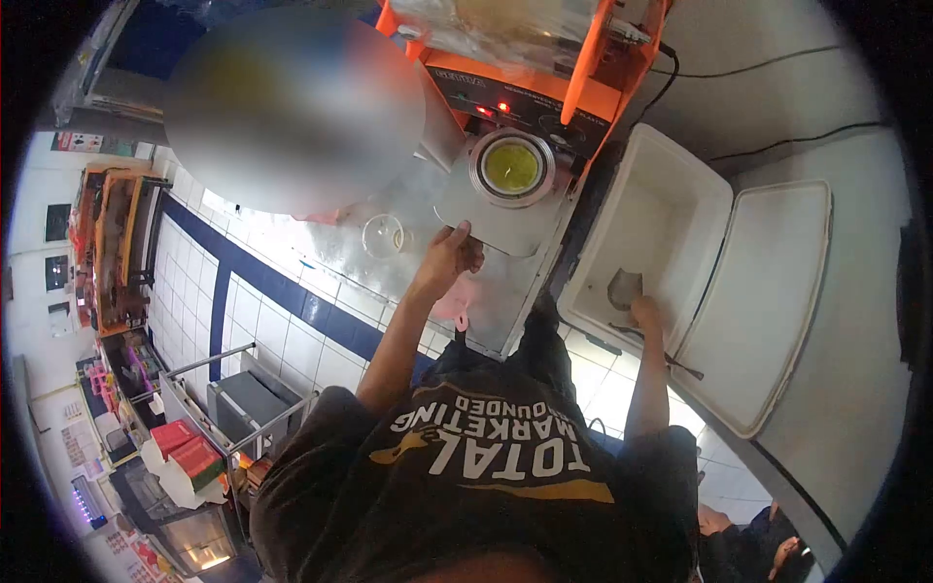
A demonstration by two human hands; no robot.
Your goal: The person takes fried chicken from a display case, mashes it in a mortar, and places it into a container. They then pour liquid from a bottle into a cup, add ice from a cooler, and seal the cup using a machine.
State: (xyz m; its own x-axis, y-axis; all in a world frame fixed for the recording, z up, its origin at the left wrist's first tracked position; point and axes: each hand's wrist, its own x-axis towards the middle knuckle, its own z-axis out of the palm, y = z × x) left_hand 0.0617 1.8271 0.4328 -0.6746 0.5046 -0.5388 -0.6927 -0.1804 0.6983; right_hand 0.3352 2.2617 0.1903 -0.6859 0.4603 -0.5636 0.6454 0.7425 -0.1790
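Observation:
My left hand [449,255] is closed over the near edge of the metal tray [486,219] of an orange machine [530,92]. A cup of yellow-green liquid [511,167] sits in the round holder on that tray. My right hand [643,309] reaches down into an open white cooler box [671,209], next to a grey scoop-like object [625,287] on its floor. Its fingers are hidden, so I cannot see whether it holds that object.
The cooler's lid [768,291] lies open to the right. A clear round glass [382,235] stands on the steel counter [330,248] left of the tray. Something pink [452,306] sits below my left hand. Cables [768,63] run along the grey surface behind. Another person stands beyond the counter.

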